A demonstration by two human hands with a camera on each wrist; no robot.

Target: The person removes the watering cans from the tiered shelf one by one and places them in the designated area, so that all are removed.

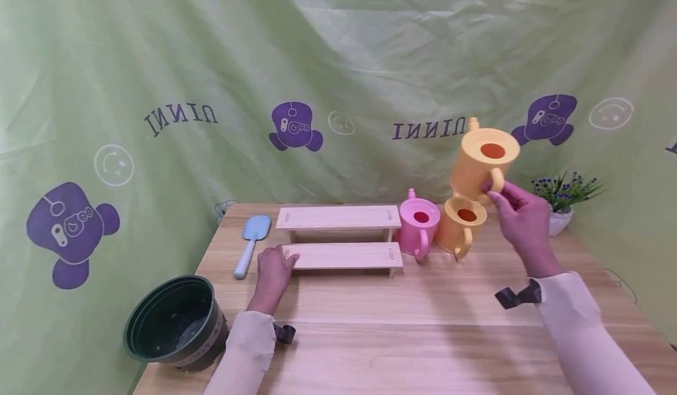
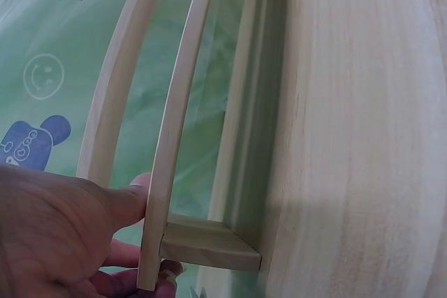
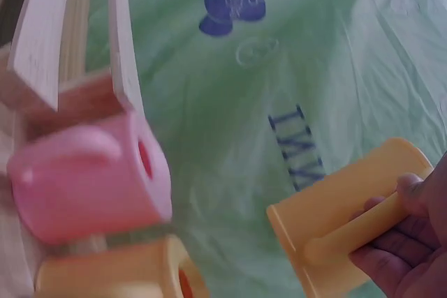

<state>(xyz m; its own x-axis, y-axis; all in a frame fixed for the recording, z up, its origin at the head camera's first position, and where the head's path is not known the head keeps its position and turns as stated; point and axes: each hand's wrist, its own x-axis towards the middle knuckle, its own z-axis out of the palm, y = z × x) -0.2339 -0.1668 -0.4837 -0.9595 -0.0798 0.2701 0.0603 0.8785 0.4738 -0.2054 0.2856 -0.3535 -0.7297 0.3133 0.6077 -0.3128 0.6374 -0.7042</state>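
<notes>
- Green cloth hangs behind my wooden table (image 1: 423, 336).
- My left hand (image 1: 272, 274) pinches the wooden shelf's (image 1: 344, 255) nine-o'clock end.
- My right hand (image 1: 520, 216) grips a raised yellow watering can (image 1: 478, 163) by its handle.

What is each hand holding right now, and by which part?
The right hand holds a yellow watering can by its handle, lifted above the table. The left hand grips the left end of the lower wooden shelf.
</notes>
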